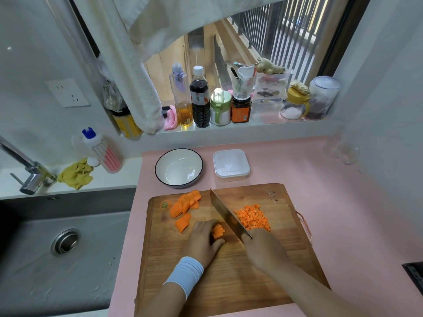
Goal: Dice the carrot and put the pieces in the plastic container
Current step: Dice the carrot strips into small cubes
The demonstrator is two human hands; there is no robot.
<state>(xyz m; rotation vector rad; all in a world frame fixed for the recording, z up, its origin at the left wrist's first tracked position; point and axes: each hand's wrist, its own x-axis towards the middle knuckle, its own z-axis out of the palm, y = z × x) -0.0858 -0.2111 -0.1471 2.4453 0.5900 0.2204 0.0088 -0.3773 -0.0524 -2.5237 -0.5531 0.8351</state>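
**Dicing about half done, nothing moved to the container yet**

Done: a pile of diced carrot (251, 217) sits on the cutting board (229, 282), just right of the cleaver (225, 213) blade.

Left to do:
- The fanned carrot slices (185, 202) at the board's far-left corner are not yet diced.
- The smaller slice stack (183, 223) just nearer is also undiced.
- The carrot top (166, 205) beside them looks like scrap.
- The plastic container (231, 165) has no carrot visible in it, so I judge the transfer hasn't started.

Hands:
- The left hand (202, 239) has its fingers curled over a bundle of carrot strips (218, 232), pinning them to the board. The strips poke out past the fingertips, right against the blade's left face.
- The right hand (263, 250) is wrapped round the cleaver's handle, which is hidden under it. The blade runs diagonally away, between the strips and the diced pile. I can't tell whether the edge has reached the board.

The container stands on the pink worktop (343, 202) just beyond the board's far edge, well apart from both hands. A white bowl (179, 168) sits beside it on the left.
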